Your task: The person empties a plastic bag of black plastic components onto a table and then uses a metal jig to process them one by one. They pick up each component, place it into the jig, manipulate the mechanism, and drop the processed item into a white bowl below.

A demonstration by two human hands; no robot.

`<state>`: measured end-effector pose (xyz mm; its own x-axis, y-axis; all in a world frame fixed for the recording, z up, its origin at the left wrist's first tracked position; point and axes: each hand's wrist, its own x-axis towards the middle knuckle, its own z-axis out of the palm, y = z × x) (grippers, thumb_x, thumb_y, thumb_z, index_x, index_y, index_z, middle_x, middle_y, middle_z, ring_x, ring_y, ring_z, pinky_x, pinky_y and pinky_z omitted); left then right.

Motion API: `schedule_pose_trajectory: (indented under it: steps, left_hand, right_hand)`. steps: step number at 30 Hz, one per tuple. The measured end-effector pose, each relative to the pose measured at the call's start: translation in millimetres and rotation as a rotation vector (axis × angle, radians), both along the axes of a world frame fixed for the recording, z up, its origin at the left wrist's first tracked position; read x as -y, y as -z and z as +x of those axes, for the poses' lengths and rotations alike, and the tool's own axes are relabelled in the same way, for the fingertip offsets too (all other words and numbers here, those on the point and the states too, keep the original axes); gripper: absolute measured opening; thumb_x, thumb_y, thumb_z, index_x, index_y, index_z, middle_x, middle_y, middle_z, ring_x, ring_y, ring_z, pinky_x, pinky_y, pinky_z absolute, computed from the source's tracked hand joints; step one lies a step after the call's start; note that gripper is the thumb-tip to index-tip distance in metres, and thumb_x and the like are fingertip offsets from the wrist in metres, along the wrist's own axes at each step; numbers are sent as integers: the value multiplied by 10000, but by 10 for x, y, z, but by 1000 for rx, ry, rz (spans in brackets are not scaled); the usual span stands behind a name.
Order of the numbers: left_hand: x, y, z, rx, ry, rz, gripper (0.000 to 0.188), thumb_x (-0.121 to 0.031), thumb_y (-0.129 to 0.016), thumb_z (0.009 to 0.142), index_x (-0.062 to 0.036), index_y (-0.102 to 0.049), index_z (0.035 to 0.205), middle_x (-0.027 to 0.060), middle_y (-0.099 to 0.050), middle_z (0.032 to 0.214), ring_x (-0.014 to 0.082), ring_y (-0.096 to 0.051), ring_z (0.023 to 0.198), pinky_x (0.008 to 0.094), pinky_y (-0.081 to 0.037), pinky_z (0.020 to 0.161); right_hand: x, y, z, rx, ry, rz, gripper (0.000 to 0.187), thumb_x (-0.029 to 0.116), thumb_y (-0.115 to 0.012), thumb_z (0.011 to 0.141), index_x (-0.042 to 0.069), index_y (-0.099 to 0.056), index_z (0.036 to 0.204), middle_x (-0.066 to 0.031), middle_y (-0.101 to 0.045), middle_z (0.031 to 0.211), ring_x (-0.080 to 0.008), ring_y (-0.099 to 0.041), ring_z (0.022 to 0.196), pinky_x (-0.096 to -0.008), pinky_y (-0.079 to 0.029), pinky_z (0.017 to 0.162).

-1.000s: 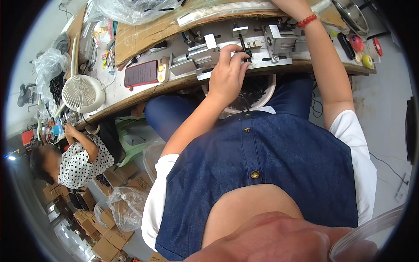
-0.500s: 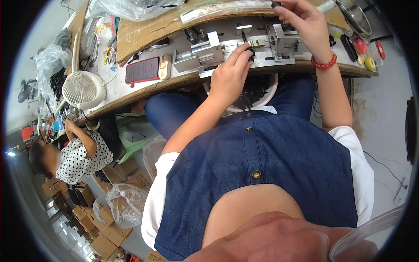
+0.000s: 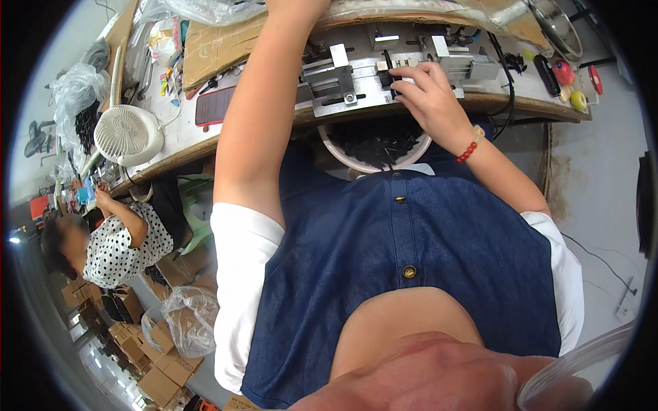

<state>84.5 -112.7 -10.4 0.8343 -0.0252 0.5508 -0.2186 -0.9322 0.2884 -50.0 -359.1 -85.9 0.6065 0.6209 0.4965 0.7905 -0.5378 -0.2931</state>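
Note:
My left arm (image 3: 257, 116) reaches up across the bench. Its hand runs out past the top edge, so the fingers are hidden. My right hand (image 3: 435, 103), with a red bead bracelet at the wrist, is at the middle of a metal clamping fixture (image 3: 336, 89). Its thumb and fingertips close on a slim black stick-like part (image 3: 389, 63), which lies across the small centre block. Metal slides with upright plates stand on both sides of that block. Below the bench edge, by my lap, a pale round basket (image 3: 334, 152) holds many thin black pieces.
A phone (image 3: 214, 106) lies left of the fixture, partly behind my arm. Further left stands a white fan (image 3: 129, 137). Cardboard (image 3: 205, 51) lines the back; a metal bowl (image 3: 556, 27) sits far right. Another person (image 3: 127, 243) works at the left.
My left hand has left the fixture and gone up out of the picture. My right hand has come down from the back right to the black part at the fixture's middle.

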Motion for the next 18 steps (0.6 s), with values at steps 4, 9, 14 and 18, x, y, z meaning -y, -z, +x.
schedule_pose_trajectory:
  steps: [4,9,14,18]
  left_hand:
    - [111,-37,153,-87,-52,96,300,-331,-707,915,-35,-739,946,189,-717,994,402,-688,945,508,-542,842]
    - [35,-104,7,-99,-20,57,284,-307,-712,915,-28,-734,958,198,-721,926,394,-695,903,495,-541,811]
    - [105,-73,-541,34,233,-351,177,-195,-721,932,-26,-751,970,148,-717,869,295,-694,755,397,-531,696]
    - [295,375,-1199,248,479,-295,203,-82,-822,850,-102,-799,1051,51,-676,972,109,-634,642,248,-493,575]
  right_hand:
    - [-3,59,41,85,40,-67,212,53,-700,836,47,-665,1046,-75,-650,1250,-301,-569,1095,-378,-518,970]
    - [-34,1,89,94,-21,-62,192,130,-718,850,37,-665,1008,-86,-666,1193,-301,-589,1082,-391,-515,962]
    - [260,-329,587,153,27,119,237,182,-774,859,46,-701,1039,-102,-716,1082,-299,-639,1018,-372,-508,912]
    - [625,-741,1389,193,466,106,224,197,-742,841,-17,-690,804,-211,-640,807,-405,-632,800,-478,-506,752]
